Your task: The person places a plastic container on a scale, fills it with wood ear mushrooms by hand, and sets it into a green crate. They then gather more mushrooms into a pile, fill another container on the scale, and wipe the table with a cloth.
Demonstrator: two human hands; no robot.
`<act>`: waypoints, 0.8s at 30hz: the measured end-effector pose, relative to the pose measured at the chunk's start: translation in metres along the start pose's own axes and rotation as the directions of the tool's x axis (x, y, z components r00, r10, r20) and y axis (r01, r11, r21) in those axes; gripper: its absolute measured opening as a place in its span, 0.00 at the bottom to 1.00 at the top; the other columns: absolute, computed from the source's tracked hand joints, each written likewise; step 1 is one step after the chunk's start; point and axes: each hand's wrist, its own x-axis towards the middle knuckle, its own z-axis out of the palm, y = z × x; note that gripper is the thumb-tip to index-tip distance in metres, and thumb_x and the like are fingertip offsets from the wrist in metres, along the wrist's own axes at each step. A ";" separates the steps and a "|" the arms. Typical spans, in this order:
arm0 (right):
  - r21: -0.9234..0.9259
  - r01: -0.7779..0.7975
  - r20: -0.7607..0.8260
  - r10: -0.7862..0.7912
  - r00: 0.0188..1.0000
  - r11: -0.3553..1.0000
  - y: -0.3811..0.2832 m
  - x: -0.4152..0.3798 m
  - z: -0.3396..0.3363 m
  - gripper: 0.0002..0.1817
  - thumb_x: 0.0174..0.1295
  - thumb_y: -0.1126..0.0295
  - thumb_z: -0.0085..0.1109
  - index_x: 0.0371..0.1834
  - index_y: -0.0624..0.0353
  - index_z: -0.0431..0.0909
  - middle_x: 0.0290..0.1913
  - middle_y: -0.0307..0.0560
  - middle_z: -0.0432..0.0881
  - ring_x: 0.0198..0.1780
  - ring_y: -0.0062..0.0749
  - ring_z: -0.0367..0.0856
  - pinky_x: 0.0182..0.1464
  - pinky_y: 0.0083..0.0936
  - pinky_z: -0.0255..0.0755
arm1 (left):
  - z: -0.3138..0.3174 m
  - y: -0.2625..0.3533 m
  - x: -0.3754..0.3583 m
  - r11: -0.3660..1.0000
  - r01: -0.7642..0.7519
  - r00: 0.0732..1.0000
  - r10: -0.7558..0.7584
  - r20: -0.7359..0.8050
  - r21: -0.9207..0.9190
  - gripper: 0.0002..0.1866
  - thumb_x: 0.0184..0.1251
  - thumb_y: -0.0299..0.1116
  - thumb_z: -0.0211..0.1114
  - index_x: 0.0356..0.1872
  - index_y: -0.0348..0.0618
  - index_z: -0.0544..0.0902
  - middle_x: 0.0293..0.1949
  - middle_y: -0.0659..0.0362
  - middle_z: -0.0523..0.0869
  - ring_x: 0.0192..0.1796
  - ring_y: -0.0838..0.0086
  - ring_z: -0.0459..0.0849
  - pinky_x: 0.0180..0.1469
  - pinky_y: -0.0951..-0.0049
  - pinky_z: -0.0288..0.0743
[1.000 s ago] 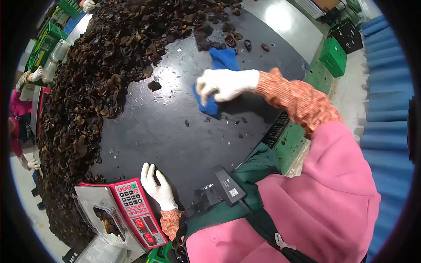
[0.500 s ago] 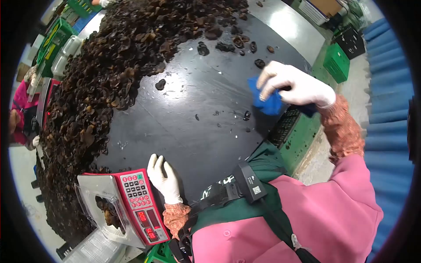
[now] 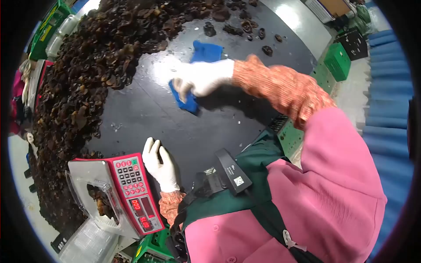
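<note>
My right hand (image 3: pixel 199 79), in a white glove and slightly blurred, is closed on a blue cloth (image 3: pixel 187 101) against the dark tabletop (image 3: pixel 144 114). Part of the cloth spreads out beyond the hand. My left hand (image 3: pixel 160 165), also gloved in white, rests on the tabletop with its fingers apart and holds nothing. It lies just right of a red scale (image 3: pixel 133 188). On the scale's plate, a clear plastic box (image 3: pixel 109 223) holds a few dark fungus pieces (image 3: pixel 101 204).
A large heap of dark fungus (image 3: pixel 83 87) covers the left and far side. Loose pieces (image 3: pixel 267 50) lie at the far right. Green crates (image 3: pixel 337 61) stand right and upper left. Clear boxes (image 3: pixel 90 245) are stacked at lower left. Another person's arm shows at the far left.
My right hand has swept left across the tabletop with the blue cloth. My left hand stays open beside the scale. The whole view has shifted slightly.
</note>
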 end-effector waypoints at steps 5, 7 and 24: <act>0.050 -0.240 0.152 0.230 0.961 0.970 -0.068 -0.150 0.010 0.14 0.44 0.79 0.61 0.29 0.48 0.91 0.48 0.42 0.84 0.56 0.43 0.79 0.53 0.38 0.79 | 0.001 -0.012 -0.002 1.000 -0.029 0.999 0.029 0.020 -0.006 0.13 0.68 0.20 0.66 0.52 0.37 0.87 0.61 0.49 0.84 0.63 0.58 0.82 0.66 0.61 0.76; 0.050 -0.406 0.269 0.379 0.885 0.912 -0.091 -0.196 0.011 0.14 0.43 0.79 0.61 0.29 0.48 0.91 0.49 0.40 0.84 0.56 0.41 0.78 0.51 0.37 0.79 | 0.001 -0.013 -0.003 0.999 -0.045 0.999 0.045 0.015 0.000 0.13 0.68 0.20 0.66 0.52 0.37 0.87 0.61 0.49 0.84 0.63 0.58 0.82 0.66 0.61 0.76; -0.248 -0.295 -0.320 0.209 0.924 0.923 -0.131 -0.165 0.059 0.02 0.46 0.68 0.64 0.24 0.51 0.82 0.36 0.40 0.81 0.46 0.43 0.78 0.47 0.41 0.75 | 0.003 -0.023 -0.005 0.992 -0.123 0.992 0.123 -0.017 0.016 0.11 0.67 0.21 0.67 0.50 0.37 0.87 0.60 0.47 0.85 0.64 0.55 0.82 0.69 0.59 0.73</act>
